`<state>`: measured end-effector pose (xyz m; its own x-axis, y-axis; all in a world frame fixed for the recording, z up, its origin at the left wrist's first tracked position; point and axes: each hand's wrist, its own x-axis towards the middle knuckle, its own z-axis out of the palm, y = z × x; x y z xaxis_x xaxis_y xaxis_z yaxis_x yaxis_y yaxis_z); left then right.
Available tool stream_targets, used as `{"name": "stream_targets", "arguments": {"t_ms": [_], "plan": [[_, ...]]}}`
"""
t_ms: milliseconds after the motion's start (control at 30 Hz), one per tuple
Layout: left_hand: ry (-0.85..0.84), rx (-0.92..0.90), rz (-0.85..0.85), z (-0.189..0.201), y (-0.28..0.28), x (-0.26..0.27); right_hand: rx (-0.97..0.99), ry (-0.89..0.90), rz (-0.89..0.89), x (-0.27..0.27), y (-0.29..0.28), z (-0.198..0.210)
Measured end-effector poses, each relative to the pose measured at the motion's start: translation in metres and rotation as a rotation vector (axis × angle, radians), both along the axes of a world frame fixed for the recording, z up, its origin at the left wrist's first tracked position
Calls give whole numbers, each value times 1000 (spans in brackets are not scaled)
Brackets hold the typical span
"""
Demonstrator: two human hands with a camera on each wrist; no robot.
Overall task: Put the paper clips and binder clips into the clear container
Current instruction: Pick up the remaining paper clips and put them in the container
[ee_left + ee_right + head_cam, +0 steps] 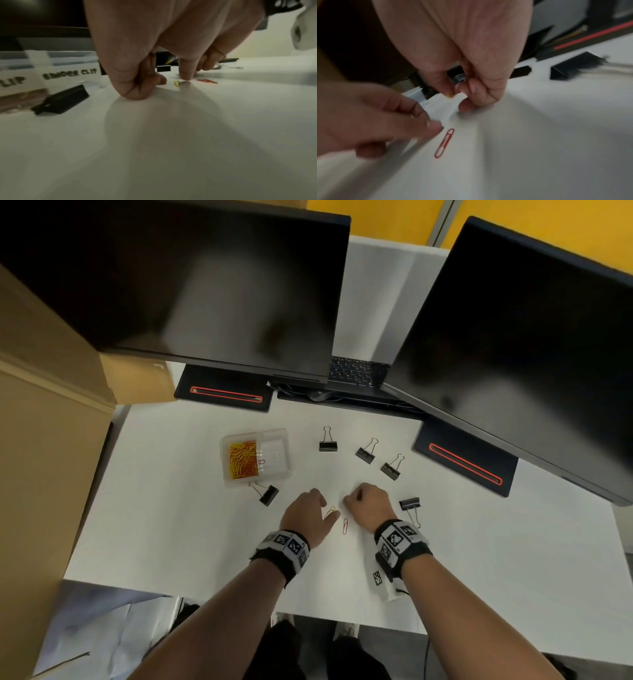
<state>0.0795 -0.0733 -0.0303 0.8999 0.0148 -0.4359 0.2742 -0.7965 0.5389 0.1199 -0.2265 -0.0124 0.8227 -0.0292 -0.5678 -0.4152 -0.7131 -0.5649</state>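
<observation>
Your left hand (pixel 306 517) rests low on the white desk (pixel 479 559), its fingers curled under so the knuckles touch the surface in the left wrist view, while the thumb reaches out beside a yellow paper clip (pixel 331 511) that lies flat just off its tip; nothing is held in that hand. Your right hand (pixel 368 501) sits just to the right, fingers bunched, and the right wrist view shows thumb and forefinger pinching something small and yellowish, too blurred to name for certain. Between your two hands lies a red paper clip (pixel 444 143), a slim looped wire lying flat and touched by neither hand. The clear container (pixel 286 455) stands well off to the upper left: a see-through plastic box in two compartments, the left one heaped with red and yellow paper clips, the right one nearly bare. One black binder clip (pixel 269 494) lies just below the container with its wire handles pointing toward it. Three more binder clips (pixel 363 454) sit in a loose arc beyond your hands, and a fifth (pixel 409 504) lies just right of your right hand.
</observation>
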Motion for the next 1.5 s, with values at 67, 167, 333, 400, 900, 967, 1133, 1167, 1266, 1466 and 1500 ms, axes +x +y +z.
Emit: {"name": "stream_targets", "arguments": {"t_ms": [67,167,333,400,900,967,1133,1167,1266,1466,1500], "plan": [[-21,30,-9,-4,-4,-1,322,53,-301,-3,-10,3],[-37,54,-16,-6,-8,0,625,176,-575,-10,-24,6],[-82,197,-167,-11,-16,-5,137,48,-66,-24,-23,5],[-61,189,-177,-9,-16,-4,-45,-8,102,-38,-12,2],[373,-809,530,0,20,-5,-205,-39,337,-47,10,-3],[384,-827,584,3,20,-6,-163,-88,332,-48,8,-3],[430,-872,683,9,19,-3,1,-101,167,-47,-5,-1],[436,-878,695,9,20,-3,18,-103,81,-47,-9,1],[455,-834,758,9,22,-3,5,-135,27,-44,-23,-1],[434,-855,796,15,20,-4,-126,-61,239,-32,-12,-5],[427,-872,802,16,19,-3,-160,-26,221,-30,-9,-5]]}}
